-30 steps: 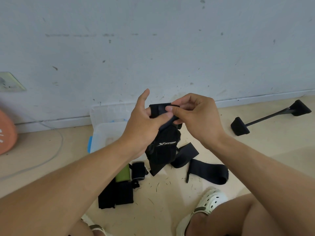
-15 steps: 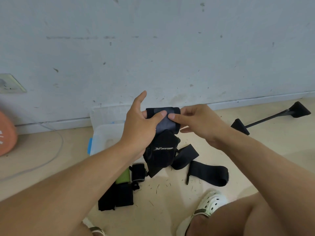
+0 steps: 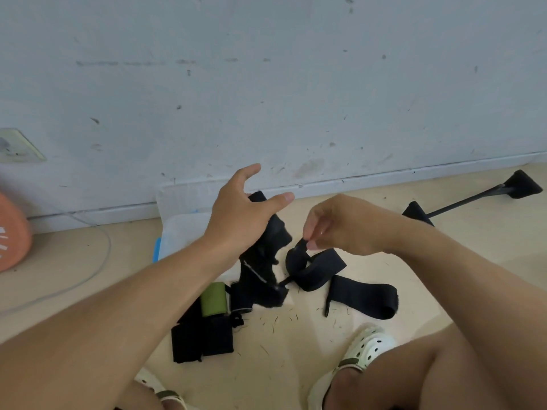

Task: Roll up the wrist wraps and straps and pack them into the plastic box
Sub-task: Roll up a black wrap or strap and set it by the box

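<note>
Our left hand (image 3: 241,220) is spread, black fabric wrist wrap (image 3: 266,261) draped under its palm. Right hand (image 3: 340,226) pinches the black strap end (image 3: 300,247). Clear plastic box (image 3: 180,229) sits behind, by the wall.

I'm watching my left hand (image 3: 242,217) spreading open against a black wrap (image 3: 266,261) that is hanging to the floor (image 3: 296,350). My right hand (image 3: 337,226) is pinching a strap (image 3: 313,267) end. The box (image 3: 183,229) is sitting behind by the wall (image 3: 266,84), a green roll (image 3: 213,298) lying nearer.
</note>
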The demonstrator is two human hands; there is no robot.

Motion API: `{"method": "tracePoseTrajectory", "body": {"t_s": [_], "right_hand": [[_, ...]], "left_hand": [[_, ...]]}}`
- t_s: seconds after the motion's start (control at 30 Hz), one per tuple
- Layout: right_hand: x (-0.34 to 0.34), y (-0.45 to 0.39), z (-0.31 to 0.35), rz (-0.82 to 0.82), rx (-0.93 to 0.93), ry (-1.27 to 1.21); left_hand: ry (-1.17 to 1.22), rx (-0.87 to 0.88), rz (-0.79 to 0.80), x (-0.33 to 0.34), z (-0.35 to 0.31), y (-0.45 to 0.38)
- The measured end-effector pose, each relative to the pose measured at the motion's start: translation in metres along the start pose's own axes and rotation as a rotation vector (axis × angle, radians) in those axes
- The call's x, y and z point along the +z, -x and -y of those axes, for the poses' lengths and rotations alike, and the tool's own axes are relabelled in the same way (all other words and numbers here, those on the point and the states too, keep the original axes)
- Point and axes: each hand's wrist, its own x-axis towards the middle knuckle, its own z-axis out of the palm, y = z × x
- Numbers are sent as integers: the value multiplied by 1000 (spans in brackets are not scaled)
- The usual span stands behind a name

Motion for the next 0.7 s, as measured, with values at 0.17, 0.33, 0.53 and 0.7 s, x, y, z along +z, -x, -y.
{"method": "tracePoseTrajectory", "body": {"t_s": [0.17, 0.33, 0.53, 0.7], "right_hand": [[18, -14, 4, 77, -69, -34], [14, -16, 7, 278, -139, -59], [-37, 3, -7, 391, 81, -12], [-60, 18, -28, 404, 259, 6]], "left_hand": [[-86, 70, 220, 2, -9, 11], [-131, 138, 167, -1, -6, 8], [-215, 146, 42, -4, 13, -3], [-304, 74, -21, -11, 25, -13]]}}
